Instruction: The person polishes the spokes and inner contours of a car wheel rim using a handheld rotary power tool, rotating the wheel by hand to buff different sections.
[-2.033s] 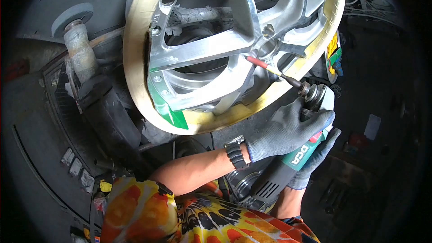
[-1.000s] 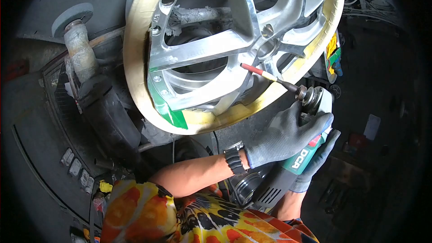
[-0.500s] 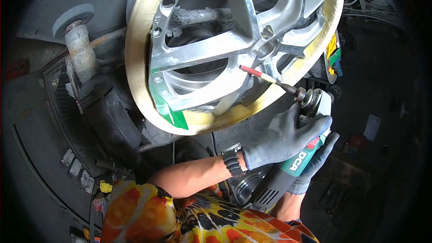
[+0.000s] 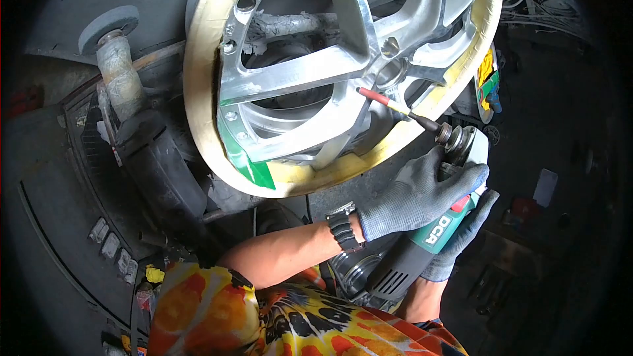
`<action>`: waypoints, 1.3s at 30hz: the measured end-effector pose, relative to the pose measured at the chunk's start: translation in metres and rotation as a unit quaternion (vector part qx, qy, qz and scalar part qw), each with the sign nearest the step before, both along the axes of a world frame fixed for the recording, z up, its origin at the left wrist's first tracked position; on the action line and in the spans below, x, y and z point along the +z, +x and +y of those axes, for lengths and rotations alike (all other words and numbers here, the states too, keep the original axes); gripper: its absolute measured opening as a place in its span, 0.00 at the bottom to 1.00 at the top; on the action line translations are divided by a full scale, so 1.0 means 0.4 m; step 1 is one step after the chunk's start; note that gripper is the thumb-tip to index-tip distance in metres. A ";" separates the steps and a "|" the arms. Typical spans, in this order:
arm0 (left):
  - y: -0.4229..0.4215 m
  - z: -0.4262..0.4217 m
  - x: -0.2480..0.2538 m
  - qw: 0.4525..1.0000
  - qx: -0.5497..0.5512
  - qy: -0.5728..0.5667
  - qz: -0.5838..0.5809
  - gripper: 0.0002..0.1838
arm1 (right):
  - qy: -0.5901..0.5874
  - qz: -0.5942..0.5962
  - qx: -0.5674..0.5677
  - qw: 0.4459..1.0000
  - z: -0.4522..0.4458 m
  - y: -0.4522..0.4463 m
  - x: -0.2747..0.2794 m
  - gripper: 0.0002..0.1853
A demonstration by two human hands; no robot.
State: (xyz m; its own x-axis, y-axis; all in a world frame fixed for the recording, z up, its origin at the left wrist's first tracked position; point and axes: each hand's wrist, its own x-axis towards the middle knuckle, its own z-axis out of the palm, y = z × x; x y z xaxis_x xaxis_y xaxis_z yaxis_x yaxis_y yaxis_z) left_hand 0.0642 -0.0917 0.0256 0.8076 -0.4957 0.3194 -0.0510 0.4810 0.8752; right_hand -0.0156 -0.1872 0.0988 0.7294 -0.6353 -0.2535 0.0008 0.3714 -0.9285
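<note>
My left hand [image 4: 422,194], in a grey glove with a dark watch at the wrist, wraps round the head end of a green and black DCA angle grinder [image 4: 438,227]. From below and behind, my right hand [image 4: 465,237], also gloved, grips the grinder's body; part of it is hidden. A thin rod [image 4: 386,102] with a red and yellow sleeve sticks out of the grinder's head. Its tip lies over the silver alloy wheel [image 4: 297,76], near the hub; whether it touches cannot be told. Yellowish tape [image 4: 201,92] covers the rim, with a green patch [image 4: 247,161] at lower left.
A bench grinder [image 4: 155,151] with a grey round wheel [image 4: 109,29] stands to the left. Another metal wheel [image 4: 356,273] lies below the grinder. Coiled wires [image 4: 541,0] sit at upper right, and small boxes [image 4: 111,245] at lower left.
The rod's tip has shifted slightly right and upward over the wheel's spoke. Both hands have moved a little with the grinder and keep their grip. The wheel has stayed nearly still.
</note>
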 end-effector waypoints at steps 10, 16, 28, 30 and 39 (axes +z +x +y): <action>-0.022 0.004 0.000 0.991 0.101 0.030 -0.081 0.24 | 0.021 -0.007 0.033 0.999 0.023 -0.003 0.008 0.34; -0.030 0.028 0.018 0.997 0.056 0.045 -0.013 0.27 | -0.024 0.035 0.017 0.999 0.028 -0.013 0.015 0.35; -0.033 -0.008 -0.024 0.987 0.098 0.062 -0.107 0.23 | 0.046 -0.018 0.047 0.998 0.022 -0.009 -0.001 0.36; -0.055 0.000 -0.021 0.987 0.111 0.069 -0.098 0.23 | 0.035 -0.006 0.045 0.998 0.024 -0.024 -0.001 0.37; -0.074 0.015 -0.013 0.985 0.107 0.097 -0.096 0.23 | 0.014 0.026 0.014 0.999 0.044 -0.025 0.007 0.38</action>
State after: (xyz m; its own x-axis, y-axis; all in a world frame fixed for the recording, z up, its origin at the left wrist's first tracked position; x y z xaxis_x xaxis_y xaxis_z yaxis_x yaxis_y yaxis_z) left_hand 0.0344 -0.0859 0.0205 0.8339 -0.3883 0.3923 -0.3065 0.2654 0.9141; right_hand -0.0254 -0.1698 0.1016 0.7321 -0.6073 -0.3086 -0.0577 0.3961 -0.9164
